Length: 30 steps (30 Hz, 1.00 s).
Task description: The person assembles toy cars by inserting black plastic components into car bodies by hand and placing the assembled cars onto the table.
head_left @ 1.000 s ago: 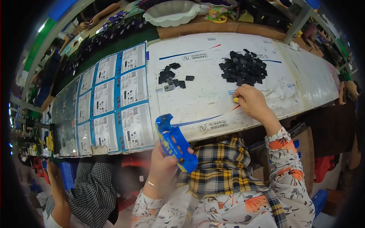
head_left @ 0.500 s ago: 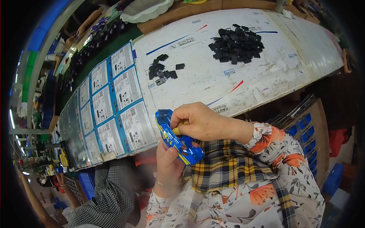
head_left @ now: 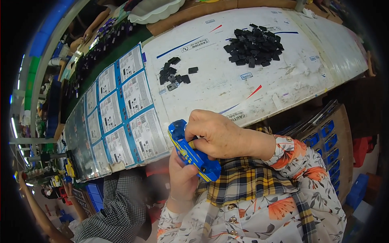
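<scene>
My left hand (head_left: 181, 178) is closed round the lower side of a blue plastic toy car body (head_left: 187, 154) with yellow stripes, held tilted in front of my chest by the table's near edge. From the right, my right hand (head_left: 214, 131) reaches over it, fingers curled and pinched into its hollow side. A bit of yellow shows at those fingertips. Whether that is a finger cover or a small part, I cannot make out.
A large pile of flat black pieces (head_left: 253, 46) and a smaller black group (head_left: 172, 75) lie on the white table (head_left: 219, 87). Printed sheets (head_left: 121, 99) cover its left part. Blue parts (head_left: 331, 154) sit in a tray at right. A person in checked clothing (head_left: 117, 206) is at left.
The toy car body has shifted slightly right and down, and turned to show more of its striped side. My right hand's fingers have moved a little along its hollow.
</scene>
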Each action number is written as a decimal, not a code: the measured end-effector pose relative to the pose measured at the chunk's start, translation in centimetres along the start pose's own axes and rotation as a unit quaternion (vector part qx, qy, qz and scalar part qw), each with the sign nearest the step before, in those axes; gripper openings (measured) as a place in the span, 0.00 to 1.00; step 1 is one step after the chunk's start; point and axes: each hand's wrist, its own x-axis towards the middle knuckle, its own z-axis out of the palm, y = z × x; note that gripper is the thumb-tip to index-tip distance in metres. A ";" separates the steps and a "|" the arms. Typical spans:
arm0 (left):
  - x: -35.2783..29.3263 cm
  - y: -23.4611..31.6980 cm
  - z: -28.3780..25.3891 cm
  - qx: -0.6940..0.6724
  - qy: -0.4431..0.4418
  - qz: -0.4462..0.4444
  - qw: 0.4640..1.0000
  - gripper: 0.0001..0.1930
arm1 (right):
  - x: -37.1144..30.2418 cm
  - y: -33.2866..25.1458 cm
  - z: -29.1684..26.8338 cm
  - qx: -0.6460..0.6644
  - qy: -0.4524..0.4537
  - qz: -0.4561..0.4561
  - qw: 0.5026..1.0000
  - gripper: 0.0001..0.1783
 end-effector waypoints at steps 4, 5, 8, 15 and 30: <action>-0.6 -0.3 -0.1 0.006 0.040 0.008 0.999 0.41 | -0.3 -0.1 0.3 -0.023 0.032 -0.021 0.999 0.07; -0.8 -0.3 -0.2 0.000 0.047 0.012 0.999 0.44 | -0.3 -0.4 0.2 -0.022 0.032 -0.022 0.999 0.07; -1.4 -0.4 0.0 -0.011 0.050 0.021 0.998 0.47 | -0.4 -1.2 0.0 0.022 0.043 0.045 0.998 0.09; -2.4 0.1 0.2 0.034 0.053 0.015 0.998 0.50 | -1.0 -0.9 0.2 -0.037 -0.088 0.064 0.993 0.11; -2.8 0.2 -0.6 0.082 0.024 0.029 0.996 0.53 | -0.4 -0.8 0.6 0.031 -0.139 0.043 0.989 0.09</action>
